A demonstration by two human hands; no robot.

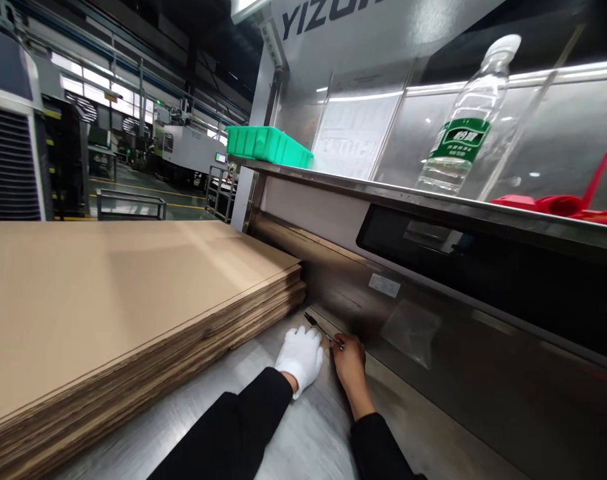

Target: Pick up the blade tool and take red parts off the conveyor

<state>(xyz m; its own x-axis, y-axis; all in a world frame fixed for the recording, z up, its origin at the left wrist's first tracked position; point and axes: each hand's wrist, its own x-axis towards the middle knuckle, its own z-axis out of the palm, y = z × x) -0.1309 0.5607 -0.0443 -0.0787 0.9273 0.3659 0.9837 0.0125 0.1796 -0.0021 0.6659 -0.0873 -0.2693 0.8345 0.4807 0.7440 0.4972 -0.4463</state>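
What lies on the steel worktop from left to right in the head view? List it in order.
cardboard stack → gloved left hand → bare right hand. The thin metal tool pinched in the right hand's fingers reaches across above both hands, so it is left unranked.

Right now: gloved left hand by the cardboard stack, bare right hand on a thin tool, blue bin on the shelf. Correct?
No: the bin on the shelf is green, not blue, per the head view. The left hand, cardboard stack, right hand and thin tool are as stated.
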